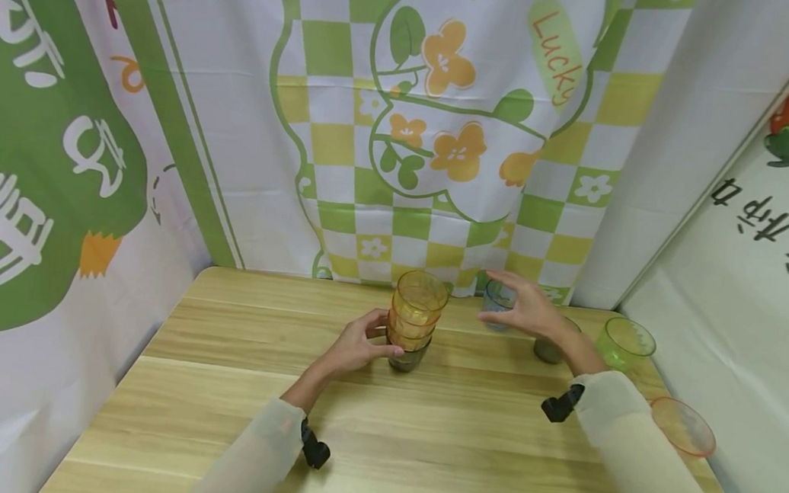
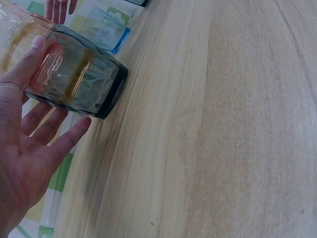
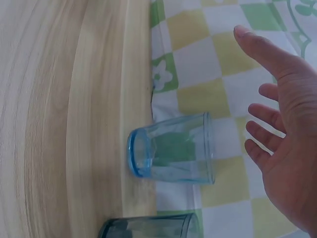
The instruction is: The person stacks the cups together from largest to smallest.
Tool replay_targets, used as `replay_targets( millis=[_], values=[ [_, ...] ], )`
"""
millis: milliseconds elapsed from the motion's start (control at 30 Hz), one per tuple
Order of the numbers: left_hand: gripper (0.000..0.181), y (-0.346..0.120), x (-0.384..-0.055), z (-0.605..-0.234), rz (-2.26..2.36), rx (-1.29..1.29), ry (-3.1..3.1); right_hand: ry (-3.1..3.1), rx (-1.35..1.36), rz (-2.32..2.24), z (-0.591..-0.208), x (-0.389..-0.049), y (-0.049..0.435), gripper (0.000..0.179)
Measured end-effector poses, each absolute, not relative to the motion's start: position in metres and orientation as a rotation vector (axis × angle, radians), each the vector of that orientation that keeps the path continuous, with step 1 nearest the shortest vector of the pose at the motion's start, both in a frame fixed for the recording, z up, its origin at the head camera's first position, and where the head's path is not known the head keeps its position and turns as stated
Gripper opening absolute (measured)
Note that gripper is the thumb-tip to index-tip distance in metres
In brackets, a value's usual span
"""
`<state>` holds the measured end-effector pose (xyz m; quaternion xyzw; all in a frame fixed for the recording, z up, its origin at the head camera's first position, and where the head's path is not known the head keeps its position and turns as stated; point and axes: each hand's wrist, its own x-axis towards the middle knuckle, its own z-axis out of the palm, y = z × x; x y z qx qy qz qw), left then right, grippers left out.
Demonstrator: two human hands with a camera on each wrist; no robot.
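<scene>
When we read the head view, we find the left hand (image 1: 356, 345) curled around a stack of nested cups (image 1: 415, 326), its thumb on the near side and its fingers partly hidden by the glass. Amber cups sit above a dark grey one; because the clear walls overlap, we cannot give a sure count. The right hand (image 1: 530, 309) holds nothing; its thumb and fingers are parted. It partly covers a blue cup (image 1: 497, 299). We locate a dark cup (image 1: 548, 353) partly behind the right wrist, a green cup (image 1: 621, 345) to the right of that wrist, and an orange-rimmed cup (image 1: 687, 429) partly masked by the right sleeve (image 1: 647, 463).

In the left wrist view, we see the thumb against the stack, whose upper part is cut off. Beyond it, only a few right-hand fingers show.

In the right wrist view, we observe the blue cup apart from the right fingertips. The hand is cropped, as is the dark glass beside the blue cup.
</scene>
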<state>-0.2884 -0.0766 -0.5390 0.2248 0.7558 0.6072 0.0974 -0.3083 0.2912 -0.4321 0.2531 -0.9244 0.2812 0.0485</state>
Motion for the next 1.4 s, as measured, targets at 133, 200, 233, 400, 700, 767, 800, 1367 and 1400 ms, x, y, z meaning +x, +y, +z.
replay_targets(
  millis=[133, 200, 233, 400, 700, 767, 800, 1367, 1400],
  values=[
    [0.07, -0.077, -0.287, -0.538, 1.797, 0.663, 2.239, -2.837, 0.74, 0.843, -0.436, -0.313, 0.296, 0.092],
    [0.071, -0.076, -0.287, -0.537, 1.792, 0.66, 2.245, -2.842, 0.728, 0.842, -0.438, -0.316, 0.298, 0.092],
    [0.071, -0.077, -0.287, -0.537, 1.791, 0.657, 2.248, -2.844, 0.723, 0.842, -0.439, -0.317, 0.299, 0.092],
    [0.07, -0.076, -0.286, -0.537, 1.794, 0.652, 2.244, -2.871, 0.685, 0.828, -0.442, -0.321, 0.303, 0.093],
    [0.069, -0.076, -0.287, -0.537, 1.785, 0.648, 2.265, -2.891, 0.621, 0.805, -0.445, -0.326, 0.309, 0.091],
    [0.069, -0.076, -0.287, -0.538, 1.782, 0.649, 2.265, -2.897, 0.612, 0.8, -0.446, -0.328, 0.31, 0.09],
    [0.069, -0.077, -0.287, -0.538, 1.779, 0.651, 2.266, -2.903, 0.608, 0.8, -0.447, -0.328, 0.311, 0.09],
    [0.068, -0.077, -0.286, -0.537, 1.766, 0.644, 2.282, -2.987, 0.544, 0.798, -0.458, -0.336, 0.316, 0.089],
    [0.068, -0.077, -0.286, -0.537, 1.764, 0.643, 2.284, -2.99, 0.54, 0.797, -0.458, -0.336, 0.316, 0.089]
  ],
)
